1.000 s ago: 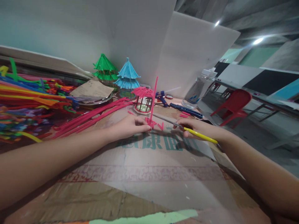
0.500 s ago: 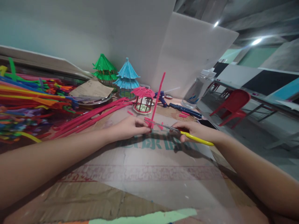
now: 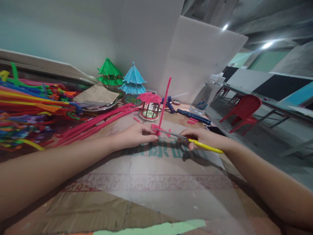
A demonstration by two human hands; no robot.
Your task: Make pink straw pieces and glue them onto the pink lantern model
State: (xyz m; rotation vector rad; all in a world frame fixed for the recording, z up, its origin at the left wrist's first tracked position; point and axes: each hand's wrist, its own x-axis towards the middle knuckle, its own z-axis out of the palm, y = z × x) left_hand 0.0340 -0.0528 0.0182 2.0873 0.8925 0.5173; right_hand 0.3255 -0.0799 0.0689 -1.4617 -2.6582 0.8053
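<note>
Between thumb and finger, my left hand (image 3: 137,135) pinches the lower end of a pink pipe cleaner (image 3: 165,101), which stands nearly upright. My right hand (image 3: 199,137) is closed round yellow-handled scissors (image 3: 205,147). Their blades reach left across the pipe cleaner just above my left fingertips; whether they touch it I cannot tell. Short cut pink pieces (image 3: 168,133) lie behind the blades. Just beyond stands a small pavilion model (image 3: 149,106) with a pink roof and brown posts.
Bundled coloured pipe cleaners (image 3: 31,101) fill the left side, with long pink ones (image 3: 97,122) beside them. Behind stand green (image 3: 109,71) and blue (image 3: 133,80) pavilion models. A glue gun (image 3: 169,105), dark blue tool (image 3: 193,116), clear bottle (image 3: 206,94) and phone (image 3: 216,130) sit at right.
The pipe cleaner's top has shifted slightly left and down, and its lower end sits a little lower. Both hands keep nearly the same place and the same hold.
</note>
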